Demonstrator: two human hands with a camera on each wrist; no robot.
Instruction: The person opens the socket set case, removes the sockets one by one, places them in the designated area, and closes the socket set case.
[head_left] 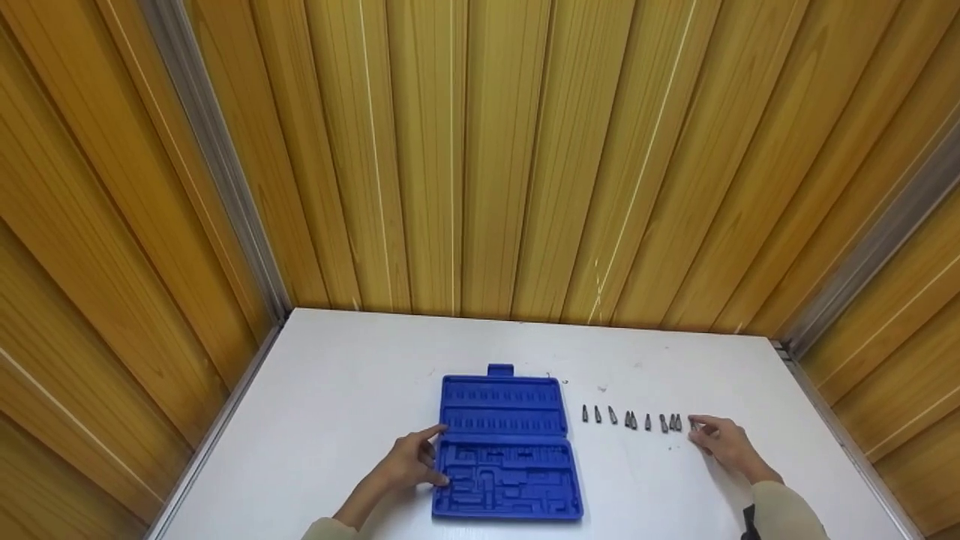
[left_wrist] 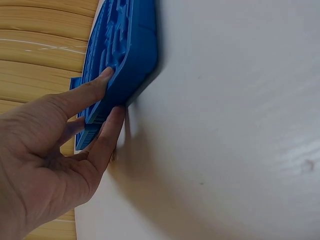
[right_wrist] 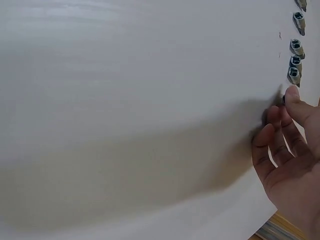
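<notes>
An open blue plastic tool case [head_left: 501,436] lies flat on the white table, its moulded slots showing and nothing in them. My left hand [head_left: 407,460] grips the case's left edge; in the left wrist view the thumb [left_wrist: 95,89] is over the rim and fingers reach under the side. To the right of the case, several dark metal bit sockets [head_left: 648,422] lie in a row, their square drive holes visible in the right wrist view. At the row's right end my right hand [head_left: 727,444] pinches another bit socket [right_wrist: 284,100], mostly hidden by the thumb and fingers.
The white table [head_left: 337,375] is enclosed by wood-patterned panels [head_left: 495,187] at the back and sides, with grey metal posts at the corners. A latch tab [head_left: 500,370] sticks out from the case's far edge. Small dark marks dot the tabletop.
</notes>
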